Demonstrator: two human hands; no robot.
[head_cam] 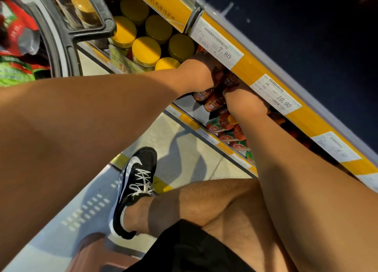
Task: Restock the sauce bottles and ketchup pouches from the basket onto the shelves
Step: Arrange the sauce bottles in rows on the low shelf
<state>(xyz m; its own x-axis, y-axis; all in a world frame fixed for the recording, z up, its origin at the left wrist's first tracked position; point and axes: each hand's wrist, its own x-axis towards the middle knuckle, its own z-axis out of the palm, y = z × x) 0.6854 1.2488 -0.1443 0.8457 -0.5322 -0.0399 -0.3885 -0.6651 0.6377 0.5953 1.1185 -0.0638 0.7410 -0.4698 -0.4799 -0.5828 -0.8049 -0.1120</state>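
- While both arms reach under the yellow shelf edge (251, 71), left hand (201, 71) sits at 12 o'clock of centre, knuckles up, fingers curled down among the red sauce bottles (212, 103); which bottle it holds, cannot tell.
- Right hand (244, 104) just at 4 o'clock of the left one, fingers tucked under the shelf edge and hidden; grip cannot tell, touching bottles at its fingertips.
- Bottles: red labels, lying tilted on the grey shelf floor between the two hands.
- Ketchup pouches (219, 126), red-green, in a row on the same shelf, at 5 o'clock of the bottles, beside the right wrist.
- Yellow-lid jars (146, 50) on the shelf at 11 o'clock of the left hand.
- Basket (61, 46), grey rim and dark handle, at 10 o'clock, red-green packs inside at far left.
- Price tags (216, 42) on the shelf edge, 7.80 and 10.90 readable.
- Black shoe (133, 188) with white laces on the floor at 6 o'clock, bent knee and black shorts at 5 o'clock.
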